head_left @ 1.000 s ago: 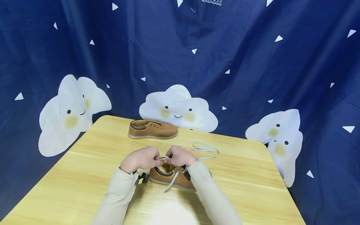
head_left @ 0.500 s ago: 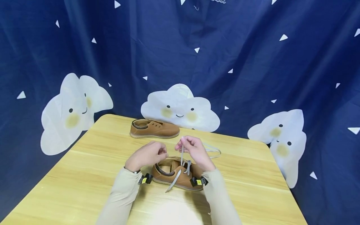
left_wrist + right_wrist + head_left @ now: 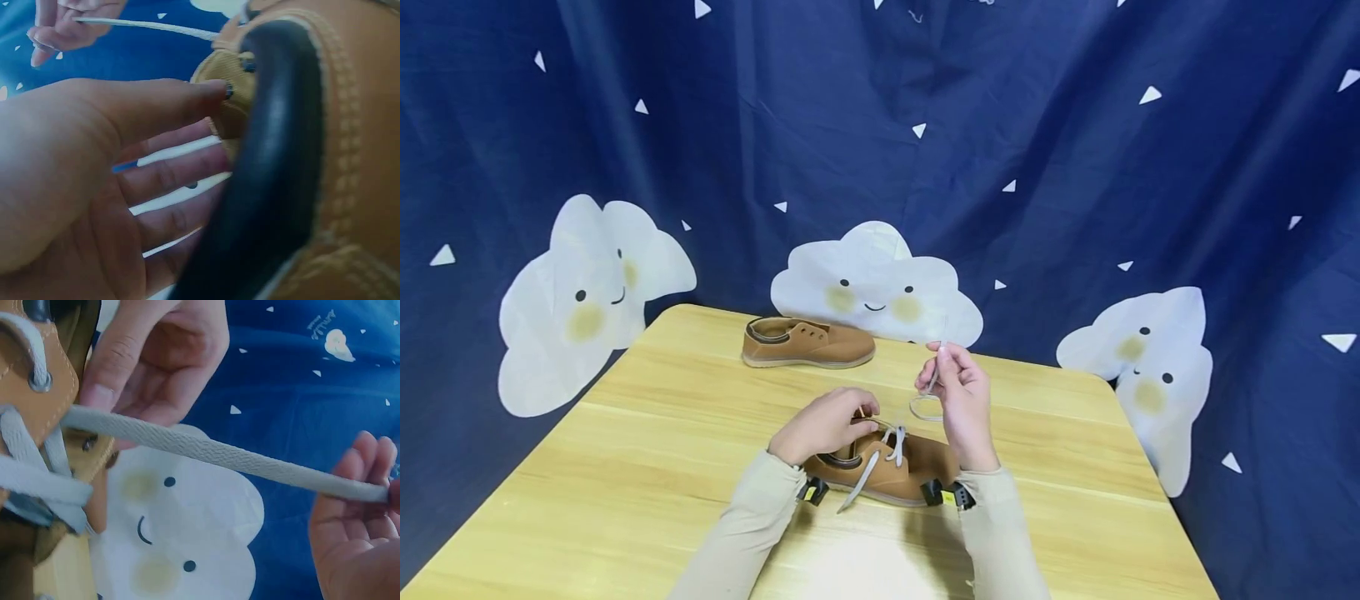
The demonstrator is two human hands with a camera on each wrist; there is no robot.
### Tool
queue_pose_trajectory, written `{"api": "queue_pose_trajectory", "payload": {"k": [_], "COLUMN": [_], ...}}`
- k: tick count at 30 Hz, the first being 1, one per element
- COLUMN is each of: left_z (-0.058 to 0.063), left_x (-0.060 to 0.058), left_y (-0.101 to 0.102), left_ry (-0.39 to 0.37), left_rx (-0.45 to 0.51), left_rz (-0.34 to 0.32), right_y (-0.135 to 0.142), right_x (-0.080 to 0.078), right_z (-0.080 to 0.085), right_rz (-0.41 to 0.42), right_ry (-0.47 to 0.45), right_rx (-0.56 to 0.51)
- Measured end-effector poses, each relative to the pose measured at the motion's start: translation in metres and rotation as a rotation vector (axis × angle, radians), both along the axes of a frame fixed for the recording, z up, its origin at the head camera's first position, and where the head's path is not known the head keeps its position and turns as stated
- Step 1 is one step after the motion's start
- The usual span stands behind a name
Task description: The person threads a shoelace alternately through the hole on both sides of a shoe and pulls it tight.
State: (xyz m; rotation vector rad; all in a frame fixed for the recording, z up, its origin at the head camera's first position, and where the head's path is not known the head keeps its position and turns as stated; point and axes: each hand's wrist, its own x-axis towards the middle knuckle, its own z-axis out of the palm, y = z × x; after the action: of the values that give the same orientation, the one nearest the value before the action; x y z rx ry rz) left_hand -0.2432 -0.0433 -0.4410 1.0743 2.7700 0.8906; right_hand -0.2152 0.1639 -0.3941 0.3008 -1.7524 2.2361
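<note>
A brown lace-up shoe (image 3: pixel 880 477) lies on the table, toe to the right, with a grey-white lace partly threaded through its eyelets. My left hand (image 3: pixel 827 425) is at the shoe's far side; in the left wrist view its thumb and fingers pinch the far eyelet flap (image 3: pixel 228 115). Above and to the right, my right hand (image 3: pixel 964 400) pinches the shoelace (image 3: pixel 219 453), which stretches straight from the flap in the right wrist view. The other lace end (image 3: pixel 859 483) hangs over the shoe's near side.
A second brown shoe (image 3: pixel 842 346), without a lace, stands at the back of the wooden table (image 3: pixel 587 492). A loose lace loop (image 3: pixel 925 418) lies behind the right hand. Beyond the table hangs a dark blue curtain (image 3: pixel 865 108) with printed clouds.
Both hands were together over the shoe's opening. The right hand has drawn the lace up and to the right; the left has shifted right and taken hold of the far flap.
</note>
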Motion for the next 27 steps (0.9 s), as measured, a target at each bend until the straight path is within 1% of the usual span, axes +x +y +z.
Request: {"api": "queue_pose_trajectory", "payload": {"k": [3, 5, 6, 8, 10, 13, 15, 17, 20, 23, 27], "left_z": [-0.004, -0.006, -0.006, -0.008, -0.009, -0.010, -0.010, -0.009, -0.008, -0.009, -0.008], "left_x": [-0.001, -0.003, -0.003, -0.005, -0.006, -0.008, -0.009, -0.009, -0.009, -0.009, -0.008], "left_y": [0.001, 0.001, 0.001, 0.002, 0.002, 0.002, 0.002, 0.003, 0.003, 0.003, 0.003], "left_ry": [0.012, 0.028, 0.031, 0.036, 0.039, 0.027, 0.022, 0.020, 0.021, 0.015, -0.007], "left_rx": [0.001, 0.002, 0.004, 0.004, 0.005, 0.006, 0.005, 0.005, 0.005, 0.007, 0.006], "left_rz": [0.002, 0.009, 0.013, 0.018, 0.018, 0.024, 0.027, 0.027, 0.027, 0.028, 0.029], "right_y": [0.003, 0.006, 0.008, 0.013, 0.017, 0.017, 0.015, 0.011, 0.006, 0.002, -0.003], "right_x": [0.001, 0.001, 0.001, 0.003, 0.004, 0.005, 0.004, 0.003, 0.004, 0.005, 0.005], "right_z": [0.002, 0.003, 0.004, 0.003, 0.000, -0.006, -0.011, -0.016, -0.022, -0.027, -0.031], "right_rz": [-0.044, -0.056, -0.054, -0.023, 0.062, 0.245, 0.343, 0.381, 0.381, 0.361, 0.327], "right_ry": [0.026, 0.031, 0.025, -0.027, -0.110, -0.233, -0.283, -0.302, -0.303, -0.287, -0.241], "right_rx": [-0.008, 0.018, 0.050, 0.171, 0.336, 0.592, 0.702, 0.781, 0.860, 0.906, 0.943]}}
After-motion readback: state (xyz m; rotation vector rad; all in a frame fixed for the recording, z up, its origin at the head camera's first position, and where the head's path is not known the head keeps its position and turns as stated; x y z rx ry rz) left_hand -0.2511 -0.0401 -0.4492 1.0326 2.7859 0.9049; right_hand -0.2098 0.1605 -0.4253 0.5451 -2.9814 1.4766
